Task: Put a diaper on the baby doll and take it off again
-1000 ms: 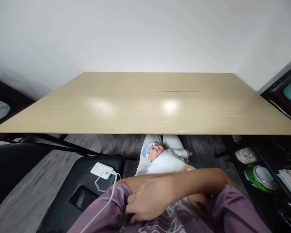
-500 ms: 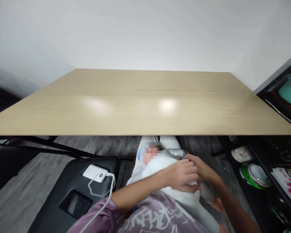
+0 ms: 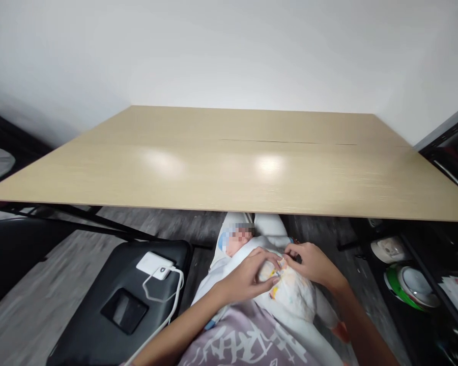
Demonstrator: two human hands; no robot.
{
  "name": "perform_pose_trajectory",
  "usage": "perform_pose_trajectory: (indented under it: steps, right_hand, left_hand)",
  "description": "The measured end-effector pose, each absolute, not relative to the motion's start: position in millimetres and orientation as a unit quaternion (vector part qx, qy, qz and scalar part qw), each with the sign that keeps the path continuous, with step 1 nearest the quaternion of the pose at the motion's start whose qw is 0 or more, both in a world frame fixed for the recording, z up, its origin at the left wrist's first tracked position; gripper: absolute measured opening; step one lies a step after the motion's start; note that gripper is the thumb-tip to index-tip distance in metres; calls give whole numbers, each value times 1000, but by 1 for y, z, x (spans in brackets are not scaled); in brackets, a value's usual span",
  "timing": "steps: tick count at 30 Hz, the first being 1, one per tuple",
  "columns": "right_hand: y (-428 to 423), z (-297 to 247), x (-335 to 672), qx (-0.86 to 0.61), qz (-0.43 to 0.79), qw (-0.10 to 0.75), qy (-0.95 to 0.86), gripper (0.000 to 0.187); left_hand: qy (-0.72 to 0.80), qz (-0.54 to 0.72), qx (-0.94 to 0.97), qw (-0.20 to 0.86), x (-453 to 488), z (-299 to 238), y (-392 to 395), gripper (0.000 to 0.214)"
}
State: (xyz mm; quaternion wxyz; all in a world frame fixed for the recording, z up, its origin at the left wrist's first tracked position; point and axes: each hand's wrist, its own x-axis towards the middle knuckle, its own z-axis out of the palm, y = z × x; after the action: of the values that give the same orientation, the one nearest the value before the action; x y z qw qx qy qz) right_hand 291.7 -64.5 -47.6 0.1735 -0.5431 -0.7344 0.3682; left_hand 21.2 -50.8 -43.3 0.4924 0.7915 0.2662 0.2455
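Observation:
A baby or a lifelike doll (image 3: 232,251) lies across my lap; its blurred head makes it impossible to tell which. It wears a blue cap and pale clothing, and around its bottom is a white diaper (image 3: 295,295) with yellow and orange print. My left hand (image 3: 250,274) curls over the diaper's near left part, thumb and fingers bent around the printed front. From the right, my right hand (image 3: 309,262) pinches the diaper's upper edge with thumb and fingertips. Both hands' fingertips are close together.
A wooden table (image 3: 229,178) spans the view ahead. On the black stool (image 3: 87,305) at left lie a white power bank (image 3: 154,265) with a cable and a dark phone (image 3: 124,310). A black shelf (image 3: 408,254) at right holds several items, including a green-rimmed container (image 3: 399,290).
My hands have separated from their overlapped position, exposing the diaper's printed front. The left hand has moved left, while the right hand has come over the diaper. The view has shifted slightly.

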Motion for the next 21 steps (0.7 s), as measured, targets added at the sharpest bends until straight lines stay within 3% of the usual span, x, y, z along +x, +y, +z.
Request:
perform_pose_trajectory:
  steps: [16, 21]
  right_hand:
    - [-57, -43, 285, -526, 288, 115, -792, 30]
    - [-49, -56, 301, -517, 282, 136, -797, 28]
  left_hand:
    - [238, 279, 782, 504, 22, -47, -48, 16]
    - [234, 323, 746, 534, 14, -50, -54, 13]
